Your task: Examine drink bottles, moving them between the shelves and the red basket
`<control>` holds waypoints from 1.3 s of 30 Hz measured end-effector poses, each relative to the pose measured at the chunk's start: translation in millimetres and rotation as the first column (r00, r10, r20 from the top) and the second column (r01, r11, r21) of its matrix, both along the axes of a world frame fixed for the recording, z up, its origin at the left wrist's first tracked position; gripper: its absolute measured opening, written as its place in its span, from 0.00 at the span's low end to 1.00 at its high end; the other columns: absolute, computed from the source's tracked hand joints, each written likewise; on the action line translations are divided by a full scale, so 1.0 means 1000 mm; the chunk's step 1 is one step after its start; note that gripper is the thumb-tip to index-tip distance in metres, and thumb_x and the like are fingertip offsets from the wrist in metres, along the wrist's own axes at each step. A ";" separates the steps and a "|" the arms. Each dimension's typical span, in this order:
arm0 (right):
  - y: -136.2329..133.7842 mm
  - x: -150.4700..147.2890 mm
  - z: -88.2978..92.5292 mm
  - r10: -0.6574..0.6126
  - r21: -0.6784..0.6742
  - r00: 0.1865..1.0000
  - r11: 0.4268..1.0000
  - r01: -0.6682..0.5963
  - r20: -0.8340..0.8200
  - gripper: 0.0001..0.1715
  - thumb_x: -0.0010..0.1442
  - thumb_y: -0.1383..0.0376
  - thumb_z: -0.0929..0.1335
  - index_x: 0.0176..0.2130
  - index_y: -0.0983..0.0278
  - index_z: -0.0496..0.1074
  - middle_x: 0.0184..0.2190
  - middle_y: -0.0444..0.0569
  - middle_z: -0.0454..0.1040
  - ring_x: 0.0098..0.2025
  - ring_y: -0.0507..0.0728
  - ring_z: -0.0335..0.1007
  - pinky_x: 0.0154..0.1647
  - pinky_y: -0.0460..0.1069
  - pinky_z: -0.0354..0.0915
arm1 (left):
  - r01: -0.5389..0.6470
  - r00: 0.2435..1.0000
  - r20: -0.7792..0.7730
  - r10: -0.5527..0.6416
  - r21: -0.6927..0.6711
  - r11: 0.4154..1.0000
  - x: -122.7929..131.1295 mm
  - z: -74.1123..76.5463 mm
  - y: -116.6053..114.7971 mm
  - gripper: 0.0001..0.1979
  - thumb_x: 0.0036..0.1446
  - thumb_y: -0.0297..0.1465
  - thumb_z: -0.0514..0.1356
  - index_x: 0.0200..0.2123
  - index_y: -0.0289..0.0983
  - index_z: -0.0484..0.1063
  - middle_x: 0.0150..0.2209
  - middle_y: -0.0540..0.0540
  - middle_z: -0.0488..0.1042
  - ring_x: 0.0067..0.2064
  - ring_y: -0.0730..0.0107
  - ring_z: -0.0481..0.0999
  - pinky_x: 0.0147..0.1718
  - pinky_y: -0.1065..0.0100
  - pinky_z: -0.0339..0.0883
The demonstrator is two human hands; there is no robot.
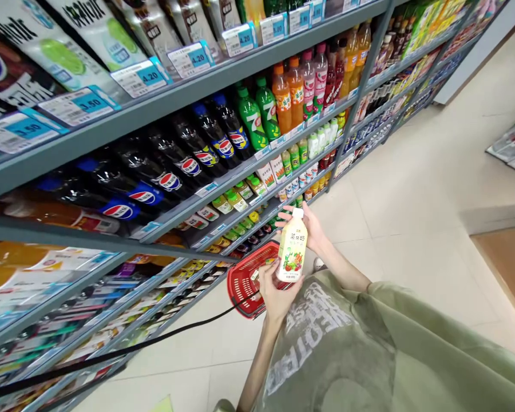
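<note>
The left hand's (277,294) fingers are curled snugly around the base of a pale yellow bottle (293,246), held upright before the shirt (339,332), while the right hand's (314,229) fingers spread open behind its neck, whether touching I cannot tell. It is probably full, so moderately heavy, with smooth plastic that may slip and give a little, best gripped around the body rather than by the white cap (297,212). Beyond, the hands and bottle hide part of the red basket (239,280), and small labels on the lower shelves (197,88) blur.
</note>
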State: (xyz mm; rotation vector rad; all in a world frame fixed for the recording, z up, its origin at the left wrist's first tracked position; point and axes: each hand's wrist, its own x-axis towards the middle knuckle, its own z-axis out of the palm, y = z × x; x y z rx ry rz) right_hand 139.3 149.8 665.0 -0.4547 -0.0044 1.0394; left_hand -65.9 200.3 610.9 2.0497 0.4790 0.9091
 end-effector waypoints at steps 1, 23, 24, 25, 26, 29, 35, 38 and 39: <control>-0.003 0.002 -0.001 -0.011 -0.008 1.000 1.000 0.011 -0.005 0.29 0.76 0.47 0.57 0.51 0.65 0.73 0.41 0.54 0.85 0.39 0.62 0.84 0.43 0.59 0.80 | 0.009 1.000 -0.005 -0.009 -0.017 1.000 0.002 0.000 -0.003 0.35 0.48 0.37 0.77 0.57 0.39 0.71 0.50 0.41 0.70 0.51 0.57 0.79 0.40 0.61 0.83; 0.049 -0.072 -0.017 -0.073 -0.021 0.971 0.997 0.070 -0.227 0.21 0.72 0.52 0.63 0.52 0.62 0.73 0.41 0.50 0.86 0.36 0.61 0.84 0.44 0.60 0.81 | 0.012 0.983 -0.183 0.001 0.074 0.997 -0.074 0.027 0.042 0.33 0.56 0.36 0.73 0.63 0.40 0.68 0.60 0.36 0.71 0.62 0.52 0.75 0.56 0.53 0.78; 0.048 -0.071 -0.017 -0.073 -0.015 0.973 0.997 0.071 -0.221 0.21 0.72 0.52 0.62 0.52 0.62 0.73 0.42 0.51 0.86 0.36 0.61 0.84 0.44 0.60 0.81 | 0.011 0.983 -0.186 0.003 0.075 0.997 -0.073 0.026 0.042 0.34 0.56 0.36 0.73 0.63 0.40 0.68 0.60 0.36 0.72 0.62 0.52 0.75 0.55 0.53 0.79; 0.048 -0.070 -0.018 -0.071 -0.010 0.975 0.997 0.070 -0.212 0.21 0.73 0.52 0.62 0.52 0.62 0.73 0.42 0.51 0.86 0.37 0.62 0.84 0.44 0.60 0.81 | 0.009 0.982 -0.187 0.005 0.078 0.997 -0.071 0.026 0.042 0.34 0.56 0.37 0.74 0.63 0.40 0.68 0.60 0.36 0.72 0.62 0.51 0.75 0.56 0.54 0.78; 0.047 -0.067 -0.018 -0.069 -0.008 0.977 0.998 0.069 -0.201 0.21 0.73 0.52 0.62 0.52 0.62 0.73 0.43 0.51 0.86 0.38 0.62 0.84 0.45 0.60 0.81 | 0.008 0.982 -0.187 0.008 0.084 0.996 -0.069 0.025 0.042 0.34 0.56 0.37 0.74 0.63 0.40 0.68 0.60 0.36 0.72 0.62 0.51 0.76 0.56 0.53 0.78; 0.040 -0.054 -0.017 -0.066 -0.020 0.984 0.998 0.064 -0.166 0.22 0.73 0.52 0.61 0.52 0.63 0.73 0.43 0.52 0.85 0.39 0.62 0.84 0.44 0.61 0.81 | 0.022 0.985 -0.172 -0.004 0.103 0.994 -0.055 0.023 0.037 0.35 0.56 0.37 0.74 0.64 0.41 0.67 0.60 0.36 0.72 0.62 0.51 0.76 0.58 0.51 0.77; 0.022 -0.020 -0.008 -0.083 -0.027 0.990 0.996 0.080 -0.115 0.21 0.72 0.54 0.60 0.52 0.63 0.73 0.42 0.52 0.85 0.38 0.61 0.84 0.44 0.60 0.81 | 0.046 0.990 -0.136 -0.032 0.098 0.994 -0.023 0.013 0.020 0.37 0.56 0.36 0.74 0.66 0.42 0.65 0.62 0.35 0.70 0.63 0.51 0.75 0.59 0.50 0.76; 0.017 -0.008 -0.005 -0.059 -0.022 0.995 0.998 0.058 -0.085 0.21 0.72 0.54 0.61 0.51 0.64 0.74 0.41 0.52 0.85 0.38 0.61 0.83 0.45 0.60 0.81 | 0.046 0.990 -0.134 -0.039 0.048 0.998 -0.013 0.006 0.012 0.38 0.57 0.36 0.74 0.67 0.43 0.64 0.64 0.35 0.68 0.64 0.50 0.74 0.56 0.52 0.78; 0.016 -0.005 -0.004 -0.049 -0.021 0.996 0.999 0.047 -0.079 0.21 0.72 0.54 0.61 0.51 0.64 0.74 0.41 0.53 0.85 0.38 0.61 0.83 0.45 0.59 0.81 | 0.043 0.991 -0.131 -0.038 0.035 0.998 -0.011 0.005 0.009 0.38 0.57 0.36 0.73 0.67 0.43 0.64 0.64 0.35 0.68 0.64 0.51 0.73 0.56 0.53 0.79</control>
